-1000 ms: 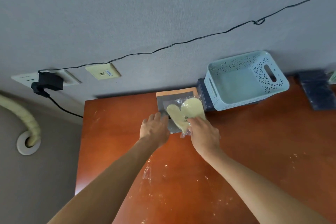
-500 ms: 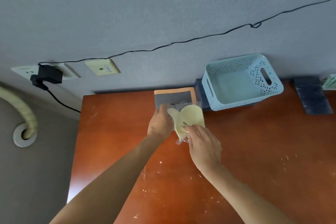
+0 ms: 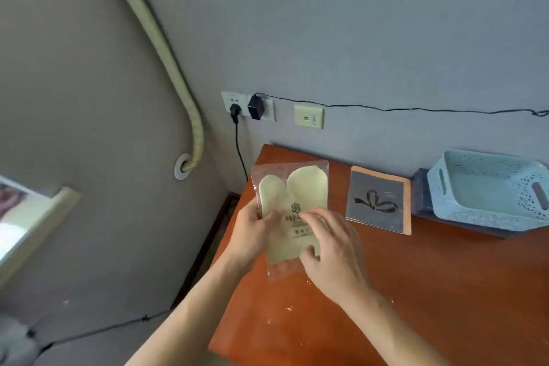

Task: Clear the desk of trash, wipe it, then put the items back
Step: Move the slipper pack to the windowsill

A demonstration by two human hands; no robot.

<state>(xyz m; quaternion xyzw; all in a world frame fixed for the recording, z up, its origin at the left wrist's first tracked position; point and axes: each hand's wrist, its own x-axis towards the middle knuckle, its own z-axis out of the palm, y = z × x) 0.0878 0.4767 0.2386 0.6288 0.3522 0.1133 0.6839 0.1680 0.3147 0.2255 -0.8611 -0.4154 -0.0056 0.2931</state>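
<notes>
1. Hands first: left hand [image 3: 252, 235] grips the left edge of the slipper packet [image 3: 292, 217], thumb curled over the front; right hand [image 3: 332, 258] pinches its lower right part, fingers [image 3: 315, 215] spread on the printed face, thumb tucked under the bottom edge.
2. Packet sits between both hands, lifted off the counter [image 3: 430, 291], above its left corner, tilted toward the camera.
3. Handling guess: light, thin, floppy. Clear film looks slick and crinkly, the pale slippers inside soft and foldable, not fragile. Film margin beyond the slippers is limp, so take hold across the slippers, not the loose film; a two-sided hold keeps it flat.
4. Just right of the right fingers: grey card [image 3: 378, 202] with an orange border, flat on the counter.
5. Further right: light blue basket [image 3: 487, 190] resting on a dark box [image 3: 420, 196].
6. Beyond the fingertips: wall sockets [image 3: 248, 107] and a thin black cable [image 3: 416, 109] along the wall.
</notes>
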